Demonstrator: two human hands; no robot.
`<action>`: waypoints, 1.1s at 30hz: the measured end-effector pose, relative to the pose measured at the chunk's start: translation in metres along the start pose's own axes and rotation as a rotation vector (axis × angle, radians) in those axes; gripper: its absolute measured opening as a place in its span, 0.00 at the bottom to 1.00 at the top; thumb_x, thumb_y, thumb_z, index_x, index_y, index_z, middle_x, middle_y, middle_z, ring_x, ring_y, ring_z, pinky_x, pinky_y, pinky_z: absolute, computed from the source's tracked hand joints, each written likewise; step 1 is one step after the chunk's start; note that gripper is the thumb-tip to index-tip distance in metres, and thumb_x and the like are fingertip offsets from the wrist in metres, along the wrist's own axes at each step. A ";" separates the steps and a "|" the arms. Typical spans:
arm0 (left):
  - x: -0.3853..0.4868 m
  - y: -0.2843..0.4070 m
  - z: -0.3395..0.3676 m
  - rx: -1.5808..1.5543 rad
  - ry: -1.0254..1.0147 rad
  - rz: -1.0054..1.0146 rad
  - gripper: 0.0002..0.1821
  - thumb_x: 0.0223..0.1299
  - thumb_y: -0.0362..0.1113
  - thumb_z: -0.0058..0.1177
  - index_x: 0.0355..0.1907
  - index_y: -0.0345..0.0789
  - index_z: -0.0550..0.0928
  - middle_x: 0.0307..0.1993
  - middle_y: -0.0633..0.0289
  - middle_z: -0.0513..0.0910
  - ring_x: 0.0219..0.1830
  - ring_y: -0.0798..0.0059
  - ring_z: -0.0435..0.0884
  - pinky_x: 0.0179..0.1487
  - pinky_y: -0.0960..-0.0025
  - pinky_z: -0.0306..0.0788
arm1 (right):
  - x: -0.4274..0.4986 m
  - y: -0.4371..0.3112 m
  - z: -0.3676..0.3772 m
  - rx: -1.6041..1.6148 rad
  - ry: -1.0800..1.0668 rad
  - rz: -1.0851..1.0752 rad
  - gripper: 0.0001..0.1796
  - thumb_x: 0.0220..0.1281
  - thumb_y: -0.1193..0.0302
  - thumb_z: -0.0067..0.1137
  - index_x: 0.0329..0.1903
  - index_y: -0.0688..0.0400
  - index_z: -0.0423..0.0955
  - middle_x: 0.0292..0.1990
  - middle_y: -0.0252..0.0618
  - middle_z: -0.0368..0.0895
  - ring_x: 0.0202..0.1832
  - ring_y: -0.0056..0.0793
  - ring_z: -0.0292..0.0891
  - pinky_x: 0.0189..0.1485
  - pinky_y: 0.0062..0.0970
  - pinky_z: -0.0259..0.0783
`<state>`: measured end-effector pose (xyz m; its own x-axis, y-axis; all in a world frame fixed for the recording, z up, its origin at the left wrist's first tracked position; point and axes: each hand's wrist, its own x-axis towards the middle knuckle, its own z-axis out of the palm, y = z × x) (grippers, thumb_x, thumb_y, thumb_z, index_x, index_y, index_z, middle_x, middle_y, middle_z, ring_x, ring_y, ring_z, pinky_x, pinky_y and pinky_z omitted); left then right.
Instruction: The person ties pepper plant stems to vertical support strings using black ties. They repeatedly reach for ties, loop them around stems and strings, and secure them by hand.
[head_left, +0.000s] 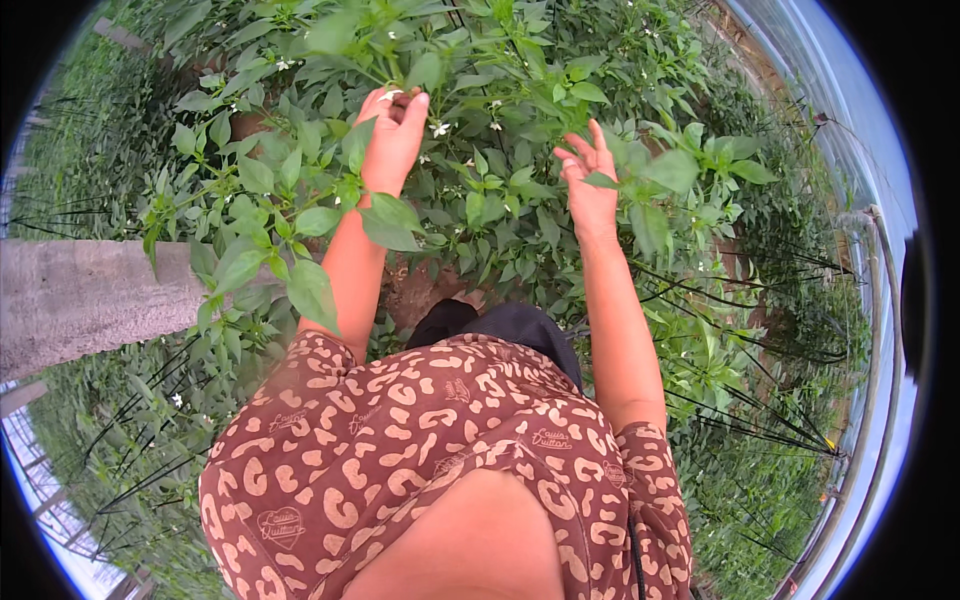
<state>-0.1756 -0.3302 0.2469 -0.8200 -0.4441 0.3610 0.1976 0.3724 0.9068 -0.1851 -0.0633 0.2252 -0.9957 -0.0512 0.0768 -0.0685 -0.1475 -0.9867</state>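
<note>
Pepper plants (487, 202) with green leaves and small white flowers stand before me. At the upper left of centre, my left hand (394, 142) has its thumb and curled fingers around a pepper plant stem (394, 69). A white flower (390, 95) shows right at its fingertips, and another white flower (439, 129) hangs just to the right. My right hand (589, 176) reaches up among leaves on the right, fingers spread. One leaf (600, 180) crosses its palm side, and I see nothing gripped in it.
A grey concrete-like post or beam (97, 300) juts in from the left. Black strings (757, 412) stretch through the foliage on the right. Beyond them runs clear plastic sheeting (862, 135) with a curved pole (892, 300). Brown soil (420, 281) shows between the plants and my body.
</note>
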 end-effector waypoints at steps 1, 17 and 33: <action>0.000 0.001 -0.012 -0.261 0.021 -0.148 0.08 0.57 0.34 0.60 0.37 0.32 0.80 0.27 0.70 0.78 0.27 0.89 0.73 0.30 0.83 0.65 | -0.005 -0.009 0.000 -0.191 0.111 -0.008 0.34 0.62 0.83 0.45 0.70 0.60 0.48 0.61 0.47 0.66 0.52 0.29 0.74 0.44 0.20 0.70; -0.067 -0.007 -0.057 -0.609 0.345 -0.289 0.09 0.65 0.31 0.51 0.45 0.31 0.74 0.41 0.58 0.80 0.38 0.77 0.79 0.41 0.73 0.77 | 0.039 -0.022 0.077 -0.161 -0.137 -0.071 0.16 0.66 0.77 0.47 0.56 0.61 0.70 0.47 0.35 0.78 0.40 0.15 0.73 0.42 0.18 0.70; -0.152 0.003 0.011 0.170 -0.714 0.682 0.19 0.44 0.29 0.55 0.44 0.35 0.77 0.45 0.60 0.77 0.40 0.63 0.78 0.42 0.66 0.76 | 0.080 -0.061 0.112 -0.269 -0.404 0.276 0.13 0.66 0.77 0.46 0.51 0.64 0.72 0.38 0.38 0.81 0.35 0.20 0.76 0.34 0.18 0.71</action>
<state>-0.0563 -0.2527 0.1921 -0.7012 0.4809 0.5264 0.7124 0.5014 0.4910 -0.2532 -0.1687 0.3072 -0.8796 -0.4348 -0.1931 0.1253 0.1799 -0.9757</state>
